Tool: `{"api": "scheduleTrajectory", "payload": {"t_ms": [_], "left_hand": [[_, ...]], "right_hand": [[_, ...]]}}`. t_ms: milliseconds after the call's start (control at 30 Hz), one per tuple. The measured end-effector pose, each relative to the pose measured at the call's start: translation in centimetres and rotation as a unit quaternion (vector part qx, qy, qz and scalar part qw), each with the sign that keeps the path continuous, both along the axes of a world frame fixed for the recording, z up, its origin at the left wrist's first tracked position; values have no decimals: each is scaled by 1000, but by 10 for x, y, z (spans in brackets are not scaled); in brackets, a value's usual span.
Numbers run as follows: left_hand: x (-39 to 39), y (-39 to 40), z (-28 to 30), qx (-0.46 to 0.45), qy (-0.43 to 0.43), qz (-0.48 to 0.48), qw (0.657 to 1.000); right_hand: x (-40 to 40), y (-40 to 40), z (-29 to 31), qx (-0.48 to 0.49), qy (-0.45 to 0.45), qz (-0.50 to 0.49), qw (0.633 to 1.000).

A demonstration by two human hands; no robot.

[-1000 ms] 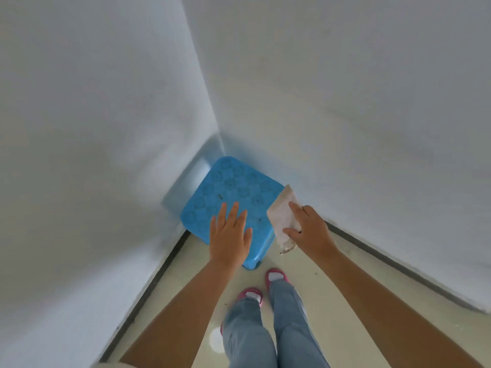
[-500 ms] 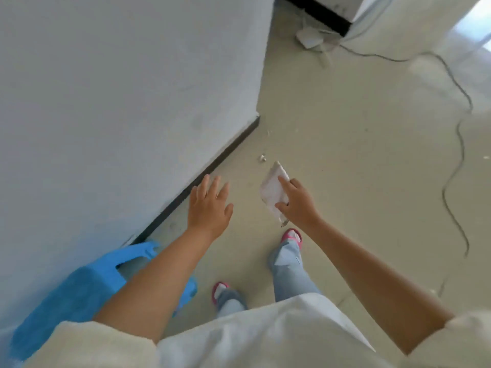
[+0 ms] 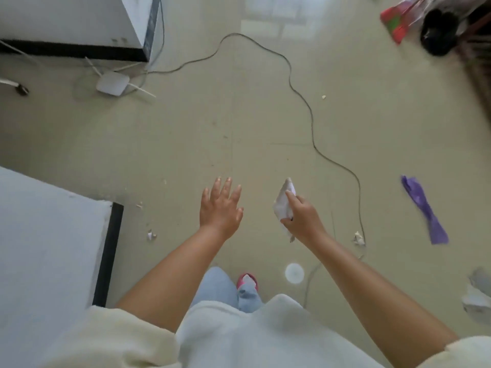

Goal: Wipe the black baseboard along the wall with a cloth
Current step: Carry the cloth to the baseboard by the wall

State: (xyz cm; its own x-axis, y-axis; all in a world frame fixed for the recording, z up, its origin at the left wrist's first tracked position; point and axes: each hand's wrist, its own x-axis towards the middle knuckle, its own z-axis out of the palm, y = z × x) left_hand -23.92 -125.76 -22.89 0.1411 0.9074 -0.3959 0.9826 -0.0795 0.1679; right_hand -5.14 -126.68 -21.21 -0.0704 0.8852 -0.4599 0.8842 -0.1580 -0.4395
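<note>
Right hand [image 3: 301,217] pinches the white cloth [image 3: 283,205]: thumb under, index finger laid along the top edge, other fingers curled behind it. Cloth is crumpled and hangs in the air over the floor [image 3: 186,144], touching nothing. Looks like a carry grip, not a wiping grip; no pressure on any surface.

Left hand [image 3: 220,205] is empty, palm down, fingers straight and slightly spread, out in front of the body. My guess is balance while walking, since 1 foot [image 3: 247,280] in a pink shoe shows below between the arms.

Baseboard: 2 black runs in view. 1 strip [image 3: 107,256] at the foot of the near wall, lower left, well apart from the cloth. Another strip [image 3: 71,51] under the far wall, top left. Cloth is on neither, so no wiping at this instant; judging by the pose, the person is between wall sections.

Clutter that could matter: thin cable [image 3: 300,94] snakes across the floor ahead and passes just right of the right hand, trip risk. White router [image 3: 111,83] with antennas sits near the far strip. Purple glove [image 3: 422,208] lies on the right. Paper scraps [image 3: 151,235] near the near strip.

No readable brand, label or writing anywhere; frame is too soft for small print.
</note>
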Motion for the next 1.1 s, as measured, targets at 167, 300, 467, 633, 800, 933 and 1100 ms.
{"api": "scheduleTrajectory", "payload": {"t_ms": [167,300,467,633,800,933,1100], "left_hand": [[4,143,6,31,18,-18,999],[-2,269,13,46,11,-22,999],[-12,444,40,68,11,-37,997],[-10,607,54,98,7,-19,995],[-8,773,49,116,26,23,993],[-12,886,58,99,40,69,992],[-34,1000,52,97,34,138,985]], "right_hand": [[6,138,13,50,-12,-6,999],[2,263,26,84,-32,-14,996],[-5,428,54,110,-28,-50,992],[-3,594,68,149,-16,-52,987],[8,774,62,155,8,-19,988],[13,909,69,126,3,16,992],[-15,1058,72,112,19,90,989]]}}
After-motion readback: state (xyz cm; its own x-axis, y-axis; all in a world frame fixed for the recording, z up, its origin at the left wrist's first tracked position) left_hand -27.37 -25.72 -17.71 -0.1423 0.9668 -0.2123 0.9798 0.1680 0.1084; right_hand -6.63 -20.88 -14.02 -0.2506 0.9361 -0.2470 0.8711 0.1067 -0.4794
